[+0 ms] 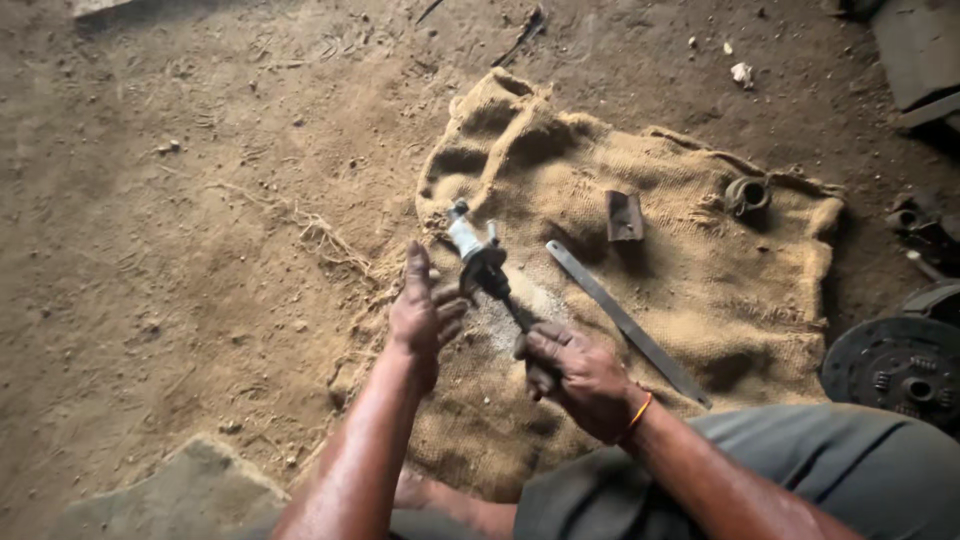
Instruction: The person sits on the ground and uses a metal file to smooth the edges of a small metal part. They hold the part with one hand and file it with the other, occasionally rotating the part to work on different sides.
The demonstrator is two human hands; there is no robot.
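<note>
Ground: bare, dusty dirt floor (180,250) with scattered straw and small stones, a flat stone slab (190,490) near your left knee.
Mat: a rumpled burlap sack (690,290) spread on the dirt in front of you.
Right hand: your right hand (575,375) is clamped around the lower end of a dark shafted metal part (485,265), holding it tilted up over the sack's left edge; an orange thread circles that wrist.
Left hand: your left hand (422,312) is spread, fingers apart, palm just beside the part's bulky middle; contact can't be told.
Part: its pale, whitish tip points away from you.
On the sack: a long flat metal strip (630,325) lying diagonally, a small rusty block (624,215), and a ring-shaped fitting (747,195).
Right edge: a dark round disc (890,365) rests on the dirt.
</note>
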